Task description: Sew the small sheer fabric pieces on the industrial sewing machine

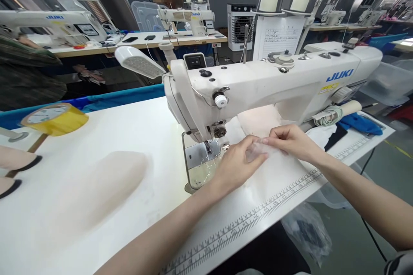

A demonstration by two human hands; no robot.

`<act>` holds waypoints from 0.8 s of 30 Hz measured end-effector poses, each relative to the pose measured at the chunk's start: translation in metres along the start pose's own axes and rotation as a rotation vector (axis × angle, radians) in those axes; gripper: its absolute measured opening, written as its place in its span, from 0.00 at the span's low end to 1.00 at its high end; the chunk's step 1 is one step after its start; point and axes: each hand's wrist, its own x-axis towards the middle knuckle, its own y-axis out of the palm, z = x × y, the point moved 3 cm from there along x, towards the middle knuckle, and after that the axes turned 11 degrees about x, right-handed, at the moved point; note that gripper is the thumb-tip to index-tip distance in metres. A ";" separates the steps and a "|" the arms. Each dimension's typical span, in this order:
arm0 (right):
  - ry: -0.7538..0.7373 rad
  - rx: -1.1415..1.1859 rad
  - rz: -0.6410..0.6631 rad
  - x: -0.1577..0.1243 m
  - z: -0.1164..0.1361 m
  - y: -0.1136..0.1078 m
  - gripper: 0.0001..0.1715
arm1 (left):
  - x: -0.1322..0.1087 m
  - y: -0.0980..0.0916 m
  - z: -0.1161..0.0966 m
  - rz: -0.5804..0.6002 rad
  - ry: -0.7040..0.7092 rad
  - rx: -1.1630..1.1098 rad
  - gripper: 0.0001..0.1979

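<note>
A white sewing machine (274,79) stands on the white table (97,146). Just right of its needle and presser foot (214,146), both my hands pinch a small piece of thin, pale translucent fabric (258,150). My left hand (234,165) is closed on the fabric's left part, right beside the metal needle plate (196,154). My right hand (292,139) is closed on its upper right edge. The two hands nearly touch. A larger pale sheet (274,176) lies flat under them.
A yellow tape roll (54,118) sits at the far left, with pale shaped pieces (16,159) beside it. Blue cloth (361,122) and a rolled tape (332,114) lie at the right. A printed ruler (258,210) runs along the front edge. A plastic bag (306,227) hangs below. Another person sits behind.
</note>
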 end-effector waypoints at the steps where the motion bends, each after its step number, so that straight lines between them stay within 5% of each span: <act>1: 0.007 0.010 -0.015 0.000 -0.001 -0.002 0.28 | 0.000 0.001 0.002 0.006 -0.022 -0.059 0.10; 5: 0.073 0.150 -0.132 0.004 -0.008 -0.014 0.29 | 0.000 0.003 0.015 -0.020 -0.171 -0.275 0.12; 11: 0.076 0.286 -0.181 0.009 -0.002 -0.029 0.24 | -0.008 -0.005 0.017 -0.036 -0.292 -0.183 0.11; 14: 0.082 0.306 -0.179 -0.013 0.014 -0.044 0.26 | 0.001 -0.003 0.006 -0.012 -0.218 -0.216 0.12; 17: 0.095 0.282 -0.143 -0.048 0.030 -0.063 0.37 | 0.028 0.008 -0.010 0.079 0.037 -0.237 0.12; 19: 0.146 0.206 -0.023 -0.066 0.035 -0.072 0.40 | 0.054 0.012 -0.014 -0.008 0.139 -0.057 0.11; 24: 0.210 0.067 0.302 -0.080 0.030 -0.071 0.27 | 0.116 0.010 0.000 -0.257 0.029 0.124 0.15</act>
